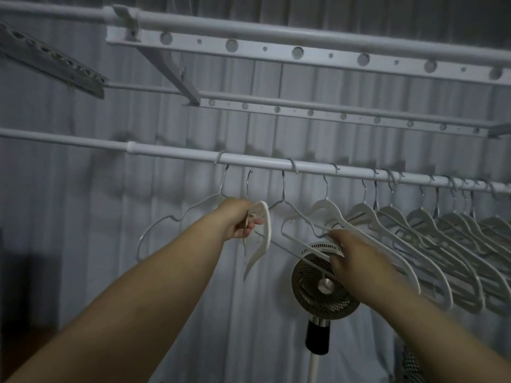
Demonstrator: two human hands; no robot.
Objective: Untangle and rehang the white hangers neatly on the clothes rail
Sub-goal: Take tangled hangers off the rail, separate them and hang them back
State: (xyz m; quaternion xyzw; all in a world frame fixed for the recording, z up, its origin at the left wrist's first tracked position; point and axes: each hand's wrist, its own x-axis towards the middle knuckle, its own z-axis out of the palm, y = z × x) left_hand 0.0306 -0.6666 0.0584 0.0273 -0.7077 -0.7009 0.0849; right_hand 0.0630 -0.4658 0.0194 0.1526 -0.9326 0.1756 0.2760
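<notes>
A white clothes rail (171, 156) runs across the view from left to right. My left hand (239, 221) grips a white plastic hanger (261, 239) just below the rail; its metal hook points up, short of the rail. My right hand (349, 257) holds the lower bar of another white hanger (327, 210) that hangs from the rail. A thin wire hanger (177, 218) hangs left of my left hand, a second wire hanger (287, 208) between my hands. Several white hangers (431, 230) hang packed together along the rail to the right.
Above the rail are further white bars (304, 55) with round holes. A standing fan (322, 288) is behind and below my right hand. Pale corrugated sheeting (83, 217) forms the wall behind. A perforated grey panel (52, 60) juts in at the upper left.
</notes>
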